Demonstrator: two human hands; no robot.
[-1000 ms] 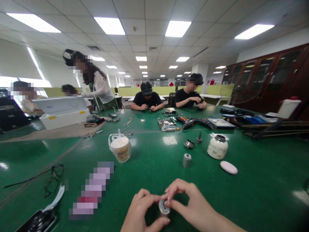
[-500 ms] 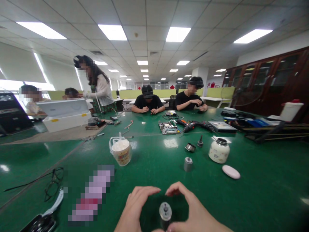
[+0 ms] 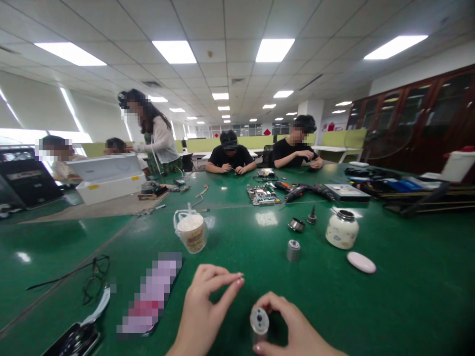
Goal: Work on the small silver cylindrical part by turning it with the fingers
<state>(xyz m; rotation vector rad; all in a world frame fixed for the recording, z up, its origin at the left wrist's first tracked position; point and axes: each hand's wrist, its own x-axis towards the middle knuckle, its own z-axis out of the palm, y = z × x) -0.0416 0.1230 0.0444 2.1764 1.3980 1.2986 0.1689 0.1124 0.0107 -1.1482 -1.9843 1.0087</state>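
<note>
Metal motor [image 3: 259,320] upright in right hand [image 3: 293,331], gripped around its body above green desk [image 3: 408,296]. Left hand [image 3: 202,311] now lifted off it, empty, thumb and fingers half curled, a second ago pinching its top. Nearby: grey cylinder [image 3: 293,250], cup [image 3: 192,231].

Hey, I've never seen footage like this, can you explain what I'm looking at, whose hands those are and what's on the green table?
There is no machine here. The picture comes from a camera worn on a person's head, looking forward and down, so the two bare hands at the bottom are the wearer's own. The right hand holds a small metal cylinder upright. The left hand is beside it, fingers pinched together, holding nothing that I can see. On the green table lie another small cylinder, a cream jar with its pale lid beside it, a cup in a plastic bag and eyeglasses. Other people work at the far end.
</note>
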